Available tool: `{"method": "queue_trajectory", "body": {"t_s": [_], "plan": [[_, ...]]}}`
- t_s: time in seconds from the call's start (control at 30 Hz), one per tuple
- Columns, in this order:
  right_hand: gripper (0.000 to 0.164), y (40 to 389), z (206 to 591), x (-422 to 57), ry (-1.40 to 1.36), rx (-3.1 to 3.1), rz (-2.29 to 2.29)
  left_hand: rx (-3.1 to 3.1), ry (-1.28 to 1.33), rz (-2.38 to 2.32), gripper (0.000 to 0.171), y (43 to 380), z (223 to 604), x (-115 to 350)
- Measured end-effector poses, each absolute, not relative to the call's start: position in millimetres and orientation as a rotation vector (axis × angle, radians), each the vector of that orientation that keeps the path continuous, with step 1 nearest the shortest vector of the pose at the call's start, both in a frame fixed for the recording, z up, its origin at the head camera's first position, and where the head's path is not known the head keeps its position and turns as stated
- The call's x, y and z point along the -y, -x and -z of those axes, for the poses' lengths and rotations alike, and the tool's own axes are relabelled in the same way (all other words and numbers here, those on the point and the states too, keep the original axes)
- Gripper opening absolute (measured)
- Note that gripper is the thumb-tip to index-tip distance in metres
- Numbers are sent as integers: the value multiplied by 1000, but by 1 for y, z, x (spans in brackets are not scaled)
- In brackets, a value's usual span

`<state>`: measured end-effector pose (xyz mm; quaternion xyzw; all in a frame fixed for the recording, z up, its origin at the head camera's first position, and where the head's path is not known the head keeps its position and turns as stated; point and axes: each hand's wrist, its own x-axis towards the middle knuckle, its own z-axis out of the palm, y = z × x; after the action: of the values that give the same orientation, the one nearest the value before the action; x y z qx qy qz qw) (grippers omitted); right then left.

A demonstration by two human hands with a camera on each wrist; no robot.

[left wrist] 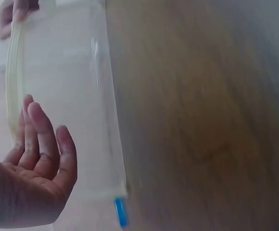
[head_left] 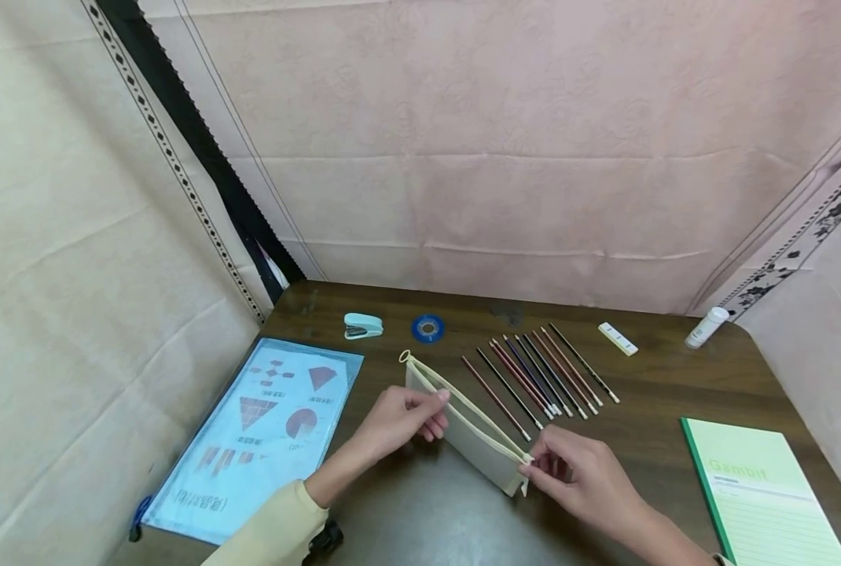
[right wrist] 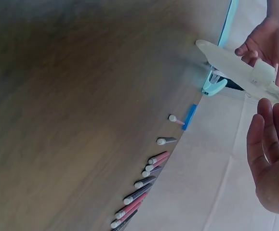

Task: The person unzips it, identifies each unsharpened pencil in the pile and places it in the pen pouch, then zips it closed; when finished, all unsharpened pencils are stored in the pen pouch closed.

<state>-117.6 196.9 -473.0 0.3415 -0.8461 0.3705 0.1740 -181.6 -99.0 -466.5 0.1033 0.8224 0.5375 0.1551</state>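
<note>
A translucent zipper pouch [head_left: 480, 448] with a cream zipper edge stands slanted on the table between the two hands. The right hand [head_left: 583, 475] pinches the pouch at the near right end of its zipper. At the far left part of the top edge is the left hand [head_left: 406, 417], its fingers bent loosely against the pouch. In the left wrist view, the left hand's fingers [left wrist: 45, 139] lie in front of the pouch side, the thumb apart from them. The right wrist view shows the pouch [right wrist: 235, 62] nearly edge-on. Its contents cannot be made out.
Several pencils [head_left: 534, 369] lie in a slanted row behind the pouch. Farther back are a light blue stapler [head_left: 364, 325], blue tape [head_left: 428, 328], a white eraser [head_left: 617, 339] and a glue stick [head_left: 706, 327]. A blue folder [head_left: 272, 432] lies left, a green notebook [head_left: 767, 487] right.
</note>
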Motion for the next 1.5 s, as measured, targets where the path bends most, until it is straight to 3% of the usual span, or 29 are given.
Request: {"method": "queue_trajectory", "body": {"t_s": [0.13, 0.4, 0.93, 1.13, 1.27, 1.5], "plan": [[32, 118, 475, -193, -1016, 2323, -1091, -2267, -284, -1643, 57, 176, 468, 87], [33, 121, 475, -188, -1052, 2293, -1087, -2310, -239, -1692, 31, 174, 465, 77], [17, 125, 479, -180, -882, 2616, -1147, -2428, -248, -1598, 34, 185, 473, 83], [8, 142, 476, -186, -814, 2655, -1344, -2424, -246, -1586, 34, 188, 474, 84], [19, 161, 476, -188, -776, 2655, -1494, -2404, -238, -1592, 33, 189, 476, 83], [39, 197, 482, -186, -691, 2700, -1352, -2410, -243, -1568, 33, 188, 477, 85]]}}
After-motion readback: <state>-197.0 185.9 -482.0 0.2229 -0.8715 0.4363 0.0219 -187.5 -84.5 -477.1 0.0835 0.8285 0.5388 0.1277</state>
